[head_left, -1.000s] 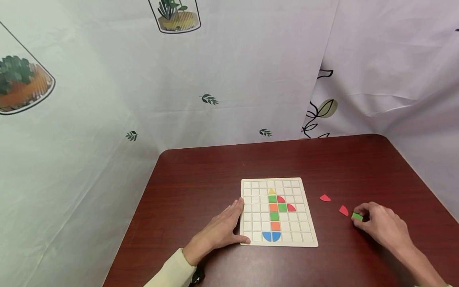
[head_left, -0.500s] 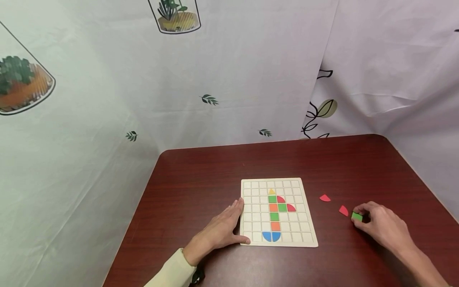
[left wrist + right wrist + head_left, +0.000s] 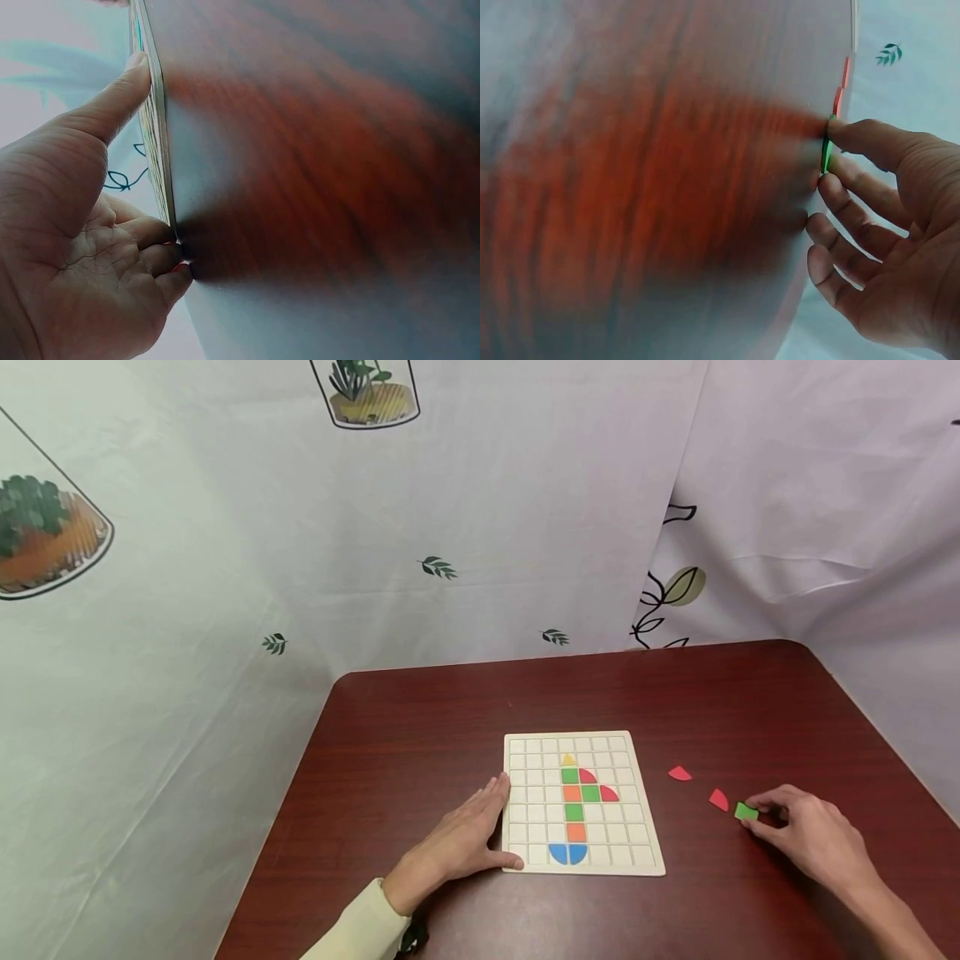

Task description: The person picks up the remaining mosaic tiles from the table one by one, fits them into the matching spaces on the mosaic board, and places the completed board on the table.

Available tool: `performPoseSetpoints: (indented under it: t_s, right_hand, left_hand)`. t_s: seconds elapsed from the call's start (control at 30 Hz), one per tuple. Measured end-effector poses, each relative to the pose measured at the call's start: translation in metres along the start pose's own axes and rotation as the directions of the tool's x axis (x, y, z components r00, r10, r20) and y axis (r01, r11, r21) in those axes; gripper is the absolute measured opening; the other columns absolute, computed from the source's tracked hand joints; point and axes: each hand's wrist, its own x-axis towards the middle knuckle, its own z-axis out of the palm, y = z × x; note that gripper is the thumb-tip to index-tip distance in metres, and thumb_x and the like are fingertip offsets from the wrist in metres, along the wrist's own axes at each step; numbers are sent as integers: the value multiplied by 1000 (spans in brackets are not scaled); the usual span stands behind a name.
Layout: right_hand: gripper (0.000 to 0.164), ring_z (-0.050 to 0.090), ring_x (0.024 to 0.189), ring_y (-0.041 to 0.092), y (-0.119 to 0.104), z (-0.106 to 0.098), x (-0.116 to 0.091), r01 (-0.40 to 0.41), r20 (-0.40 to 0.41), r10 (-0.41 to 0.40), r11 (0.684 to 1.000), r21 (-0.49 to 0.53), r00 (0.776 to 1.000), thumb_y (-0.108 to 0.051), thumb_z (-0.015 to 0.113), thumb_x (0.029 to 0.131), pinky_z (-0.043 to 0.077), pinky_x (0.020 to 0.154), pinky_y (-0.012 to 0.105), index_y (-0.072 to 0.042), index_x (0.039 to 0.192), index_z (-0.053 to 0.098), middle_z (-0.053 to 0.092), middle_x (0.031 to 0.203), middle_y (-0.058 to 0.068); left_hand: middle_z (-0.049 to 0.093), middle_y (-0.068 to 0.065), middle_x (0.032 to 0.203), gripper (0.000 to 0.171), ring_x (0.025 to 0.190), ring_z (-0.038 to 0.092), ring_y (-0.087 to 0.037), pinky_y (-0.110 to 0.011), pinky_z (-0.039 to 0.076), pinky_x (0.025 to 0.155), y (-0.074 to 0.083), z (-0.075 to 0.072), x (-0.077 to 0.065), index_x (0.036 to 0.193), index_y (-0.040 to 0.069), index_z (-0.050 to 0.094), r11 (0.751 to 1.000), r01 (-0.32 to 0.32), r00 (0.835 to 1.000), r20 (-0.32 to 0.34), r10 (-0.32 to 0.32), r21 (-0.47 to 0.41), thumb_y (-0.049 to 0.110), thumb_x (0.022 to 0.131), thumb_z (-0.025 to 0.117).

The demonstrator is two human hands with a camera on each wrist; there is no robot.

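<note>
- Green tile (image 3: 746,811): it is over the right part of the table (image 3: 420,718), well apart from the board (image 3: 540,814), at the fingertips of the right hand (image 3: 813,839). I cannot tell whether it rests on the table or is slightly lifted.
- Right hand: thumb and forefinger pinch the tile by its edges; the other fingers bend close by, and whether any of them touches it is unclear.
- Handling: I judge the tile light, stiff and hard to break. Its smooth, thin body may skid on the glossy table and gives the fingertips little to bite on. Two opposite edges are the best hold, with the top face left bare.
- Left hand (image 3: 462,837): fingers straight and close together along the board's left edge, thumb spread away from them over the near left corner. That hold should keep the board from sliding.
- Board: thin and gridded, probably light and rigid. It bears a yellow triangle (image 3: 568,760), green squares (image 3: 573,812), orange squares (image 3: 576,832), red quarters (image 3: 610,793) and blue quarters (image 3: 577,854).
- Obstacles: the near red piece (image 3: 718,799) lies just beside the tile, the far red piece (image 3: 679,772) closer to the board. A low, straight path from tile to board could brush the near one.
- Behind the table: pale cloth (image 3: 480,502) with printed leaves.
</note>
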Motion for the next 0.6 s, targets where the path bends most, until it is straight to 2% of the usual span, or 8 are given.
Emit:
performPoseSetpoints:
  t_s: [0.33,0.6]
  right_hand:
    - [28,61,81,19,3,1,0,12,-8,-12,1000,0,1000,-21,92,81,43,57,34,-10,104,79,71,97,5]
    - [28,57,72,5,5,0,-6,-2,-44,4,999,39,999,-23,91,82,40,52,33,-13,106,78,72,89,1]
  left_hand:
    - [17,-12,177,118,162,20,-24,-40,25,128,0,-1,0,169,1,17,1000,-4,1000,0,4,4,55,88,83]
    - [17,-12,177,117,162,20,-24,-40,25,128,-1,0,-1,169,1,18,1000,-8,1000,-9,8,2,55,88,83]
